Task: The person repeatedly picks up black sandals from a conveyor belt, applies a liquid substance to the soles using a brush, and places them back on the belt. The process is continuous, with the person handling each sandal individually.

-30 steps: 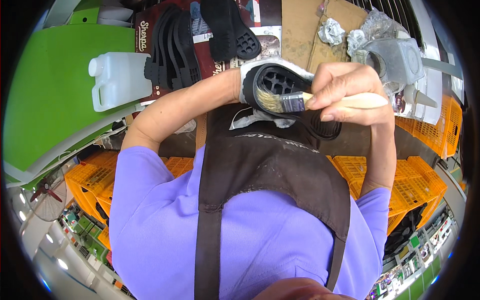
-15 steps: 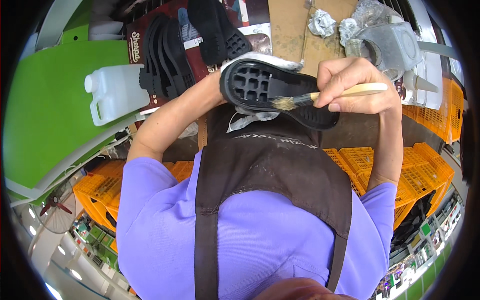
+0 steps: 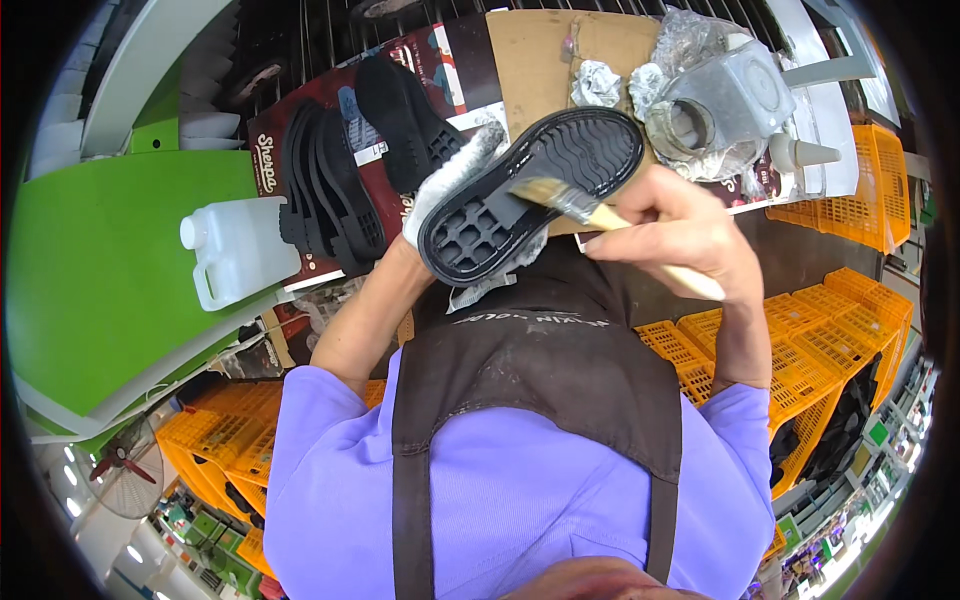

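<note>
My left hand [image 3: 450, 188], wrapped in what looks like a grubby white glove, holds a black shoe sole [image 3: 510, 195] from beneath. The sole hides some of its fingers. A square grid of hollows lies at the sole's near-left end, wavy ridges at its far-right end. My right hand [image 3: 680, 235] grips a flat paintbrush [image 3: 605, 215] by its pale handle. Its bristles are over the middle of the sole, at the smooth part beside the grid. Beyond my left hand, more black soles [image 3: 335, 180] lie in a row, with another pair [image 3: 405, 120] next to them.
A translucent jug [image 3: 240, 250] lies at left by a green surface [image 3: 110, 270]. Right of the cardboard [image 3: 540, 60] are a cut-open plastic container [image 3: 735, 100], a nozzle bottle [image 3: 800, 153] and a crumpled white wad [image 3: 596, 84]. Orange crates [image 3: 810, 340] stand at lower right.
The sole has swung round, its far end now pointing up and right instead of down. My right hand has shifted lower and left with the brush, whose handle now slants down.
</note>
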A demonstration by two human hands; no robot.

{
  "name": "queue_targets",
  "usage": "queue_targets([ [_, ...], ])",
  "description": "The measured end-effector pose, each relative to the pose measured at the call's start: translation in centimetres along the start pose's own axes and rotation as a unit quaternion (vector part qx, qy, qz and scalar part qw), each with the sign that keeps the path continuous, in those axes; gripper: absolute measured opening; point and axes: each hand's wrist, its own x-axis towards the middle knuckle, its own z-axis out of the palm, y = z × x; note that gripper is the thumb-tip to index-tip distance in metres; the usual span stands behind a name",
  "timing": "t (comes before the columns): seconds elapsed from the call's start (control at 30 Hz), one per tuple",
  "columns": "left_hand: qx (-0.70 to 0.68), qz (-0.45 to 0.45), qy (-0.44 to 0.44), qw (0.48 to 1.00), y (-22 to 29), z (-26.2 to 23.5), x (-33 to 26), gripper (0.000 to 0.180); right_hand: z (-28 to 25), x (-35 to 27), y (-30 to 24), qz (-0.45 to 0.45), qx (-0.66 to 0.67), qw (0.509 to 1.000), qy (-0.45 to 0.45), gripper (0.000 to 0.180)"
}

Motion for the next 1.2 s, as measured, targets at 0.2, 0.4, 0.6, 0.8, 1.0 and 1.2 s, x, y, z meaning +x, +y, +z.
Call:
queue_targets([
  [0.2,-0.035,-0.053,-0.104,0.993,0.1,-1.3,-0.8,0.049,0.7,-0.3,2.1,0.029,-0.05,0.996,0.068,0.031],
  [0.4,-0.031,-0.048,-0.159,0.986,-0.4,-1.4,-0.9,0.055,-0.2,-1.5,3.1,0.113,-0.076,0.984,0.115,0.022],
  [0.6,0.093,-0.008,-0.154,0.984,-0.8,-2.9,-0.7,0.051,0.6,-1.0,3.1,0.191,-0.101,0.957,0.195,0.016],
  [0.8,0.508,0.145,-0.126,0.84,-0.9,-1.6,-1.0,0.062,3.0,0.4,3.3,0.274,0.024,0.913,0.3,0.015],
  [1.0,0.54,0.198,-0.108,0.811,-0.4,-2.8,-0.4,0.06,2.4,1.3,2.9,0.384,0.228,0.867,0.22,0.019],
  [1.2,0.213,0.097,-0.132,0.963,-0.9,-3.6,-0.6,0.053,1.5,0.9,3.0,0.14,0.021,0.956,0.257,0.011],
])
